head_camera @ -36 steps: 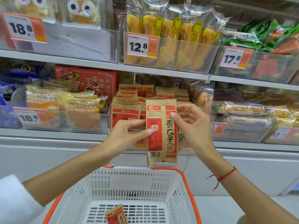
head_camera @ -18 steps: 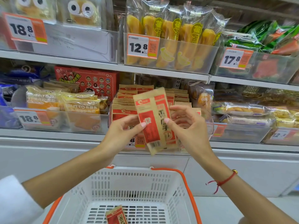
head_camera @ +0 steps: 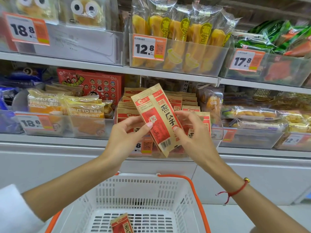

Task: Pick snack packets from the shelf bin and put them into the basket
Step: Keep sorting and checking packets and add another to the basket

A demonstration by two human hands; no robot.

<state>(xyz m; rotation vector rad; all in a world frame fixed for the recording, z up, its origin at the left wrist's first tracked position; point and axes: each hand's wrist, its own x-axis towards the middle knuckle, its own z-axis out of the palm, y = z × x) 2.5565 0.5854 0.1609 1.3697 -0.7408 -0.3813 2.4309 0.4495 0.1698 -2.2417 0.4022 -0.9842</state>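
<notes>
Nearest to me: white basket (head_camera: 143, 195) with orange rim, bottom centre. One packet (head_camera: 122, 223) already lies on its floor, near edge, partly cut off by the frame; the rest of the floor I see is bare, open top.

Above the basket's far rim, both hands are together on a second packet (head_camera: 157, 117). Left hand (head_camera: 125, 137) pinches its left edge, thumb tip on the front face. Right hand (head_camera: 193, 132) pinches the right edge, thumb on the face, fingers curled behind. Red string bracelet (head_camera: 235, 191) on the right wrist.

Packet faces me, print readable. Long axis is tilted: top end leans up and left, barcode end points down and right, lower corner hanging just over the shelf lip. It's clear of the bin, in front of it.

Behind: clear shelf bin (head_camera: 168, 115) packed with rows of the same packets standing upright. Bread bags (head_camera: 67, 108) in the bin to its left, more wrapped pastry to its right. Upper shelf carries yellow cake sticks (head_camera: 178, 31) behind a 12.8 price tag (head_camera: 148, 47).
</notes>
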